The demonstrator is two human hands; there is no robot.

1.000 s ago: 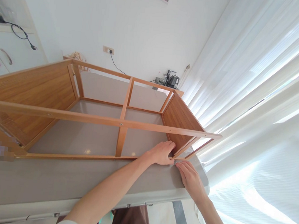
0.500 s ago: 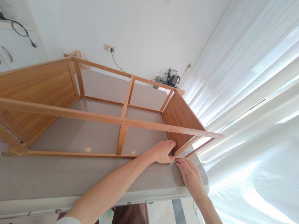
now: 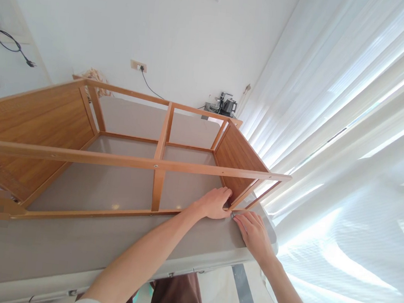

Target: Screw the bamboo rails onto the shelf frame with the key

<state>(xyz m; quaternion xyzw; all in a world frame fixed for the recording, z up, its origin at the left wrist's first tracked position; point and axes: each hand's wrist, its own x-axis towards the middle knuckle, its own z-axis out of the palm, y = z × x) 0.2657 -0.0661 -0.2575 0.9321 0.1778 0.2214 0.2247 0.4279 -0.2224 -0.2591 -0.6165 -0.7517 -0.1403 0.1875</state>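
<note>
Resting on the surface (image 3: 71, 248): frame (image 3: 133, 162). Left hand (image 3: 214, 203) at its near right corner, fingers curled round lower rail (image 3: 92, 214) beside panel (image 3: 242, 158). Right hand (image 3: 255, 234) just beside, fingers pinching small metal piece (image 3: 232, 215) at the rail's outer side. Kettle (image 3: 229, 107) farther back, curtain (image 3: 337, 83) right.

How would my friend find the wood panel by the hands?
On the grey table, find the big wooden frame. Go to its end beside the white curtains, where the left hand grips the near lower rail. The wood panel there stands beside that hand; the other panel is at the opposite end, farther from the curtains.
</note>
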